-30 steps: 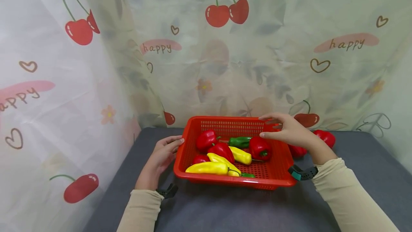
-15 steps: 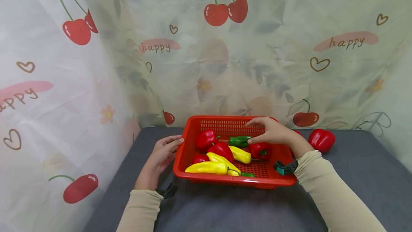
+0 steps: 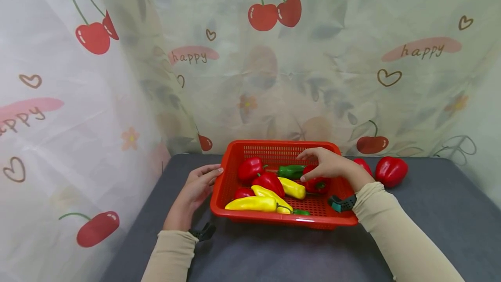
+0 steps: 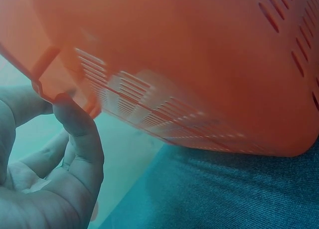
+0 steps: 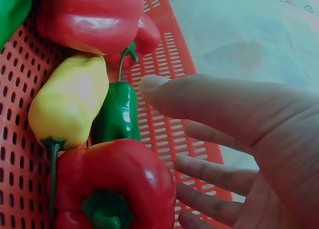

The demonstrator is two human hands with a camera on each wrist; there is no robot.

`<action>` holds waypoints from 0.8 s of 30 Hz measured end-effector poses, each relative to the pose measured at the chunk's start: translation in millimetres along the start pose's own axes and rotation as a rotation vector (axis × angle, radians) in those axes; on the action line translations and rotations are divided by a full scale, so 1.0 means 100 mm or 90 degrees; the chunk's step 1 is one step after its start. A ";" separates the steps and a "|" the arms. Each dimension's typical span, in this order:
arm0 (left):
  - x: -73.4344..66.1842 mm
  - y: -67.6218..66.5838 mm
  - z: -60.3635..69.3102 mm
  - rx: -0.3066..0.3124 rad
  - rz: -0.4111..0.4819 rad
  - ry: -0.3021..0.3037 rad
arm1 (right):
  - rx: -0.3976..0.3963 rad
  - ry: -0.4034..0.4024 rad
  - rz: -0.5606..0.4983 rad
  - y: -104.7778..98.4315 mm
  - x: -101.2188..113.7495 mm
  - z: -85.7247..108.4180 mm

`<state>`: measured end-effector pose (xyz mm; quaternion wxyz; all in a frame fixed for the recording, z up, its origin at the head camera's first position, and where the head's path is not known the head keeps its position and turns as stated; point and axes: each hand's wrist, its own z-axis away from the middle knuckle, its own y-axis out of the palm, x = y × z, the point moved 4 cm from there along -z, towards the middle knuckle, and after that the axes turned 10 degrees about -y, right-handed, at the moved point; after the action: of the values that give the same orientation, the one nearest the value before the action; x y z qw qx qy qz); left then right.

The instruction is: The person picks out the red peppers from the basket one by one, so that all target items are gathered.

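Observation:
A red plastic basket [image 3: 274, 216] stands on the dark grey table. My left hand [image 3: 197, 186] pinches its left rim between thumb and finger, as the left wrist view shows. Over the basket's right part is my right hand [image 3: 328, 162], its fingers spread and holding nothing. Nearest to it lie a red bell pepper [image 5: 119, 179] and a green pepper [image 5: 122, 114]; the hand partly covers the bell pepper in the head view. A short yellow pepper [image 5: 70, 102] lies beside these two. Further left in the basket are two long yellow peppers [image 3: 250, 204] and several red peppers [image 3: 251, 169].
Outside the basket, a red bell pepper [image 3: 391, 171] sits on the table at the right. Another red pepper [image 3: 363, 165] is partly hidden behind my right forearm. A cherry-printed curtain [image 3: 289, 77] hangs behind the table and along its left side.
My right hand has moved left from the basket's right rim to over the bell pepper, then sunk slightly. My left hand has stayed on the rim.

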<state>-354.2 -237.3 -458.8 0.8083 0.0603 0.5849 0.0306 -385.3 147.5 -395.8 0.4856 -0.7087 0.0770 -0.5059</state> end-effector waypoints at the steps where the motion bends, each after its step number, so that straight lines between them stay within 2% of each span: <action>1: 0.00 0.00 0.00 -0.002 0.002 -0.002 | 0.002 0.001 0.000 0.00 0.00 0.00; 17: 0.01 0.01 0.00 -0.003 -0.008 -0.007 | 0.062 0.040 0.031 0.04 -0.04 -0.03; 24: 0.01 0.01 0.01 -0.004 -0.008 -0.002 | 0.071 0.042 0.042 0.04 -0.06 -0.04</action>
<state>-353.3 -236.7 -459.6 0.8097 0.0542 0.5837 0.0275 -389.5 146.7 -402.5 0.5378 -0.6606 0.0877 -0.5164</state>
